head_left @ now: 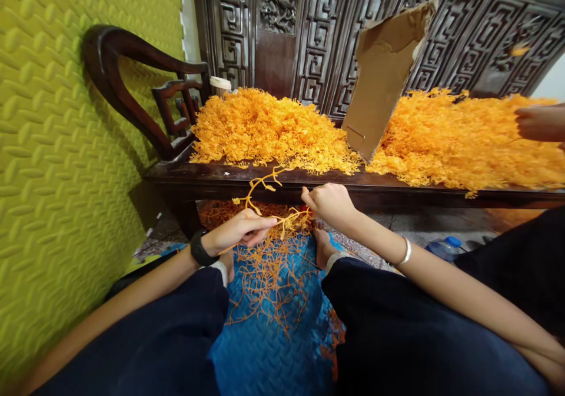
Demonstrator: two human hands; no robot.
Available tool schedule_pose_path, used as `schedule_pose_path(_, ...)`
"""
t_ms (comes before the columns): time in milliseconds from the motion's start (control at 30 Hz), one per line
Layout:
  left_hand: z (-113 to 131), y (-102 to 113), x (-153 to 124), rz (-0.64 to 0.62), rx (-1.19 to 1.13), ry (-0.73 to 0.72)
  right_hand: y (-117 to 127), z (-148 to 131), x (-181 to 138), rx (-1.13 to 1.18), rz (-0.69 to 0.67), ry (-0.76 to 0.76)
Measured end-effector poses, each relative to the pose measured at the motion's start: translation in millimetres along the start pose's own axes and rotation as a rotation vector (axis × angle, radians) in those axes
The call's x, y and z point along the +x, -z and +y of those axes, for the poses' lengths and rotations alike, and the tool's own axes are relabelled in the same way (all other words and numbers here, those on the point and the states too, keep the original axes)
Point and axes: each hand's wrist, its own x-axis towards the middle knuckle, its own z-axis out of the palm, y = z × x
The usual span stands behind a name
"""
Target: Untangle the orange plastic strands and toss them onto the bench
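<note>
My left hand point(247, 229), with a black band on its wrist, pinches a thin orange branching plastic stem point(286, 222) between thumb and fingers. One branch of it curves up toward the bench edge, and small yellow-orange pieces cluster near its right end. Just right of that end, my right hand point(331, 202) is closed, its fingers curled; what they hold, if anything, is hidden. Beyond both hands, a large heap of small orange plastic pieces point(269, 128) lies on the dark wooden bench point(212, 173).
An upright cardboard sheet point(375, 84) separates this heap from a second orange heap point(459, 143). Another person's hand point(541, 122) is over that heap at right. Bare orange stems point(273, 278) litter the blue mat point(265, 360) between my legs. A yellow-green padded wall point(57, 178) borders the left.
</note>
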Motion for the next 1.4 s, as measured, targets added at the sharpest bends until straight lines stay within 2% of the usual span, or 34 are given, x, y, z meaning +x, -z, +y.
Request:
schedule_pose_path(100, -1.9, 0.4, 1.2, 0.007, 0.042, 0.013, -0.2, 5.6, 4.5, 0.029, -0.036, -0.113)
schedule_pose_path(200, -5.3, 1.5, 3.2, 0.004, 0.122, 0.006, -1.9, 11.9, 9.4, 0.073, -0.064, -0.154)
schedule_pose_path(433, -1.6, -1.7, 4.9, 0.051, 0.206, -0.034, -7.6, 24.1, 24.6, 0.088, 0.036, -0.191)
schedule_pose_path(533, 6.7, -0.6, -2.5, 0.013, 0.23, -0.027, -6.5, 55.6, 27.8, 0.074, 0.108, -0.288)
schedule_pose_path(667, 11.8, 5.6, -12.4, 0.151, 0.205, -0.032, -5.0, 109.7, 27.8, 0.216, 0.25, -0.486)
schedule_pose_path(800, 10.3, 7.2, -12.4, 0.147, 0.183, -0.021, -12.8, 132.0, 50.5, 0.413, 0.267, -0.585)
schedule_pose_path(967, 8.7, 5.0, -7.0, 0.106, 0.157, -0.041, -12.9, 124.8, 106.6, 0.666, 0.182, -0.7)
schedule_pose_path(1067, 7.4, 4.9, -6.6, 0.116, 0.144, -0.034, -4.1, 113.8, 126.1, 0.853, 0.16, -0.732)
schedule_pose_path(1133, 6.1, 5.4, -7.6, 0.131, 0.147, -0.039, 0.5, 103.6, 128.6, 0.927, 0.166, -0.723)
schedule_pose_path(1233, 3.8, 6.7, -9.5, 0.145, 0.152, -0.049, 3.8, 82.0, 121.5, 0.988, 0.134, -0.6)
schedule_pose_path(1400, 3.1, 7.4, -11.2, 0.136, 0.094, -0.068, 4.4, 32.1, 93.4, 1.177, -0.082, -0.359)
